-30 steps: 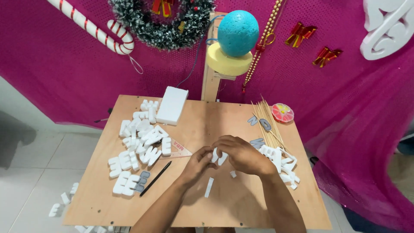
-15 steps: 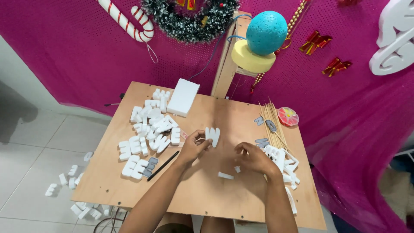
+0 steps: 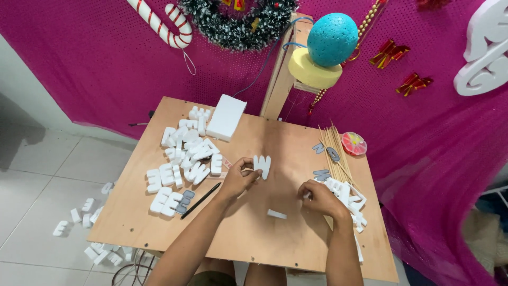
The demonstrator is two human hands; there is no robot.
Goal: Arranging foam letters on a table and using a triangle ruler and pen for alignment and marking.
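Your left hand (image 3: 239,180) is pinching a white foam letter (image 3: 262,166) between thumb and fingertips, holding it up just above the wooden table (image 3: 248,238), roughly mid-table and a bit toward the far side. Your right hand (image 3: 320,198) is curling down over the near edge of the pile of white foam letters (image 3: 346,197) on the right side; the fingers are bent and touching the pile, but I honestly can't tell whether they're actually gripping a piece or just resting there.

Between your two hands, a small white foam strip (image 3: 277,214) is lying flat on the table, closer to you than the held letter. On the left side a bigger heap of white foam letters (image 3: 185,159) is spreading out, with a black pen (image 3: 200,200) lying diagonally just near of it. At the far end of that heap a white foam block (image 3: 226,117) is sitting near the table's far edge. Over on the right, a bundle of thin wooden skewers (image 3: 338,156) is lying along the table, with a round red pincushion (image 3: 354,143) just beside it and a few grey letters (image 3: 332,154) next to the sticks. More foam letters (image 3: 79,214) are lying scattered on the tiled floor to the left of the table.
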